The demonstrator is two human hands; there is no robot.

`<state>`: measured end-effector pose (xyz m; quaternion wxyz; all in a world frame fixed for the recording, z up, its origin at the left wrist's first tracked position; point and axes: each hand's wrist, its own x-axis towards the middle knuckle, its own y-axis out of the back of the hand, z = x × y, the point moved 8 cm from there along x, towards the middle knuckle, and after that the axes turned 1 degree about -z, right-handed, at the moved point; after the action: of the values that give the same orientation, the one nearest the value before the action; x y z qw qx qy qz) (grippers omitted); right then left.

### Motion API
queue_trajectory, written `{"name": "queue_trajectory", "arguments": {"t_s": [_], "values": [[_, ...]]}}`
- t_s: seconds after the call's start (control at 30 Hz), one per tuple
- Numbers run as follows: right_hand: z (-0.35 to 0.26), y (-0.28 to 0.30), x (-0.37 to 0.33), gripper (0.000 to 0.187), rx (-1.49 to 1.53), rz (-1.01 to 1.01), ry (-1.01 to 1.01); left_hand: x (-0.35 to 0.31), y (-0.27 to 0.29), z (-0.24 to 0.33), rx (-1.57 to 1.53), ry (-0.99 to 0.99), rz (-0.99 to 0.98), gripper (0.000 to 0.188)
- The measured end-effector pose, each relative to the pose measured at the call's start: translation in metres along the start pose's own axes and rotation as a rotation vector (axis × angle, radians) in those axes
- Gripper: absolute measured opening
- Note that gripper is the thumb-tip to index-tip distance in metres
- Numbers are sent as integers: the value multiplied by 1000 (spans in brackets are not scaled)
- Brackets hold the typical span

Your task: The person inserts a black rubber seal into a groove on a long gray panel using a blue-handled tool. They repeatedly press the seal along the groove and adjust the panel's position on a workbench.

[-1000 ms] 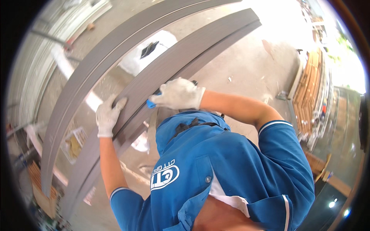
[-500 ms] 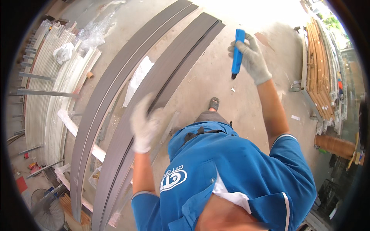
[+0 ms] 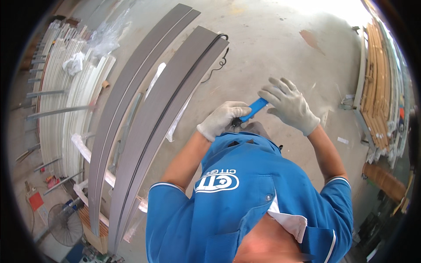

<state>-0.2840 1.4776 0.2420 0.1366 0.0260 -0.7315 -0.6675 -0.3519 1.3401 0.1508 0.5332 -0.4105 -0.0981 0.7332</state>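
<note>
Grasping a blue hand tool (image 3: pixel 255 109) by its black-tipped end in the gloved left hand (image 3: pixel 222 119).
Splaying the gloved right hand (image 3: pixel 293 106) unclenched just beside the tool's blue end; holding the tool apart from the right long edge of the nearer grey-brown plank (image 3: pixel 163 96).

It looks like a workshop: pale profiles (image 3: pixel 52 136) fill a rack (image 3: pixel 57 112) on the left, brown lengths (image 3: pixel 376 83) are stacked on the right, and two long grey-brown panels (image 3: pixel 173 81) lie across supports (image 3: pixel 82 149) above the grey floor (image 3: pixel 254 52).
</note>
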Motion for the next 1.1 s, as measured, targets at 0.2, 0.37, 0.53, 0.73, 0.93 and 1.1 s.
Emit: {"name": "queue_trajectory", "arguments": {"t_s": [0.2,0.37,0.53,0.73,0.93,1.1], "values": [[72,-36,-2,32,451,-81,-351,75,27,11,-544,-125,-236,40],[133,-60,3,33,1226,-67,-822,135,132,21,326,-223,659,62],[154,-69,50,47,1603,-163,-766,174,166,32,425,68,731,81],[191,-64,111,49,1576,-415,-652,205,170,77,913,-404,892,52],[244,-83,155,49,1191,-750,-390,208,151,23,335,-264,942,45],[251,-90,176,30,441,-594,243,194,98,19,-55,-379,1054,39]]}}
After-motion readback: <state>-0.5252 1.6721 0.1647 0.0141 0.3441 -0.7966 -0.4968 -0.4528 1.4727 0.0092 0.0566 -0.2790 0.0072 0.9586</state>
